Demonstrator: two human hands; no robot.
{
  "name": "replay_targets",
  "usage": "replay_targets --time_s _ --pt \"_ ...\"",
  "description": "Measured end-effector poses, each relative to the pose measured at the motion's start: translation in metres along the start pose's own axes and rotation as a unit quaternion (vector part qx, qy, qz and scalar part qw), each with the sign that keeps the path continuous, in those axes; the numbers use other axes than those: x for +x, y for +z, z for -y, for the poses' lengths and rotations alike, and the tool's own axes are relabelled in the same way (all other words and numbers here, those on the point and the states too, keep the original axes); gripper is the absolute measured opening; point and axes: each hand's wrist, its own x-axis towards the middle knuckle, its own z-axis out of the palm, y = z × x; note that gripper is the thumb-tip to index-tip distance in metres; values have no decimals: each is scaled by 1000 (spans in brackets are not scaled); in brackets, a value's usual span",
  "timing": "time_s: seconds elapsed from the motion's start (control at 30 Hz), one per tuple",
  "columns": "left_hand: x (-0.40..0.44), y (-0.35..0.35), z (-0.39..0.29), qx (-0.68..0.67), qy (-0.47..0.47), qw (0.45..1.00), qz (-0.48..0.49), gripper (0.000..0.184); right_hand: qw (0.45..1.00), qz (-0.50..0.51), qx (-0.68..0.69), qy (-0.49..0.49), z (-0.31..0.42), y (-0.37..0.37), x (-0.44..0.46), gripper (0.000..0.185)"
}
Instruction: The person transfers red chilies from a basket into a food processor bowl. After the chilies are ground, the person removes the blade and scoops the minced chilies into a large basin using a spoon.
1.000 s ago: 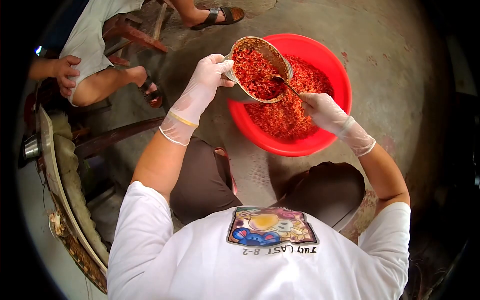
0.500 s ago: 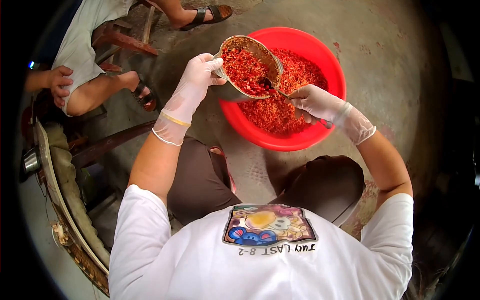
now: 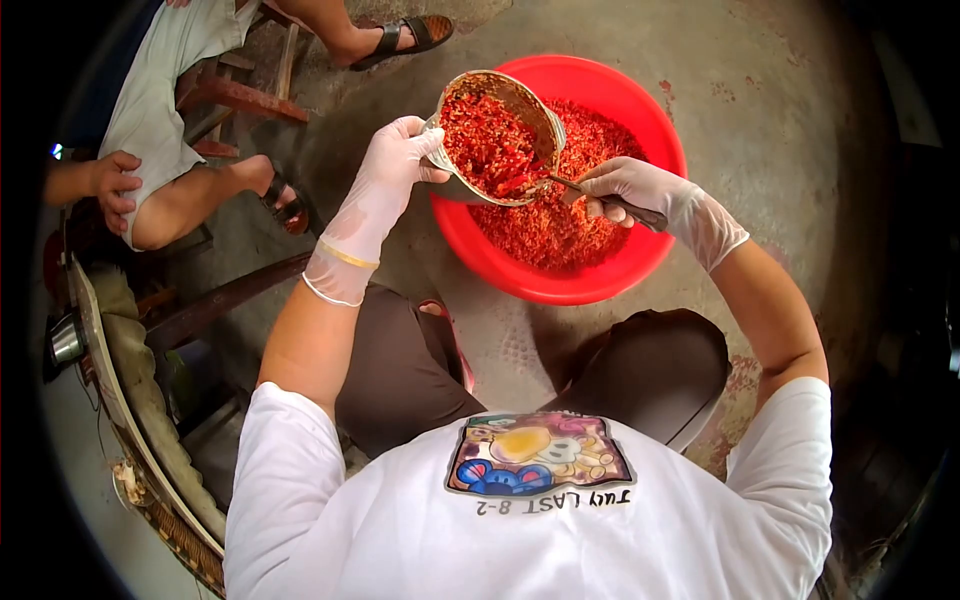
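Observation:
My left hand (image 3: pixel 405 150), in a clear glove, grips the handle side of a metal pot (image 3: pixel 549 117) tilted over the left part of a red basin (image 3: pixel 662 150). Chopped red chili mix (image 3: pixel 487 140) fills much of the pot. Gloved as well, my right hand (image 3: pixel 625 190) holds a spoon (image 3: pixel 640 213) by its dark handle. The spoon's head is down in the mix at the pot's lower right edge and is mostly hidden. More chopped chili (image 3: pixel 590 235) lies in the basin below.
Another person's hand (image 3: pixel 117 185) rests on their knee at the upper left, beside a wooden stool (image 3: pixel 250 97). Their sandalled foot (image 3: pixel 287 205) is on the floor. A round woven tray (image 3: pixel 150 480) stands at the left edge, near a metal cup (image 3: pixel 67 340).
The pot and basin have shifted left in view. The spoon has moved from the pot's middle to its lower right edge, and my right hand now holds it at a flatter angle.

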Motion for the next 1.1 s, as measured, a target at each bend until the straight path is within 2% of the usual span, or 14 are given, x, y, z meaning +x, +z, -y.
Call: replay_targets --time_s 0.53,0.7,0.83,1.1 --pt "0 -7 -5 11 -9 1000 7 11 998 -21 53 10 1 -11 2 27" --pt "2 -9 -2 4 8 1000 16 10 997 -40 57 -19 -4 -21 -3 26" --pt "3 -8 -1 25 12 1000 -4 9 989 -25 140 -42 -16 -40 -13 27" --pt "8 -12 6 3 7 999 -38 8 984 -103 145 -22 -59 -81 -14 24"
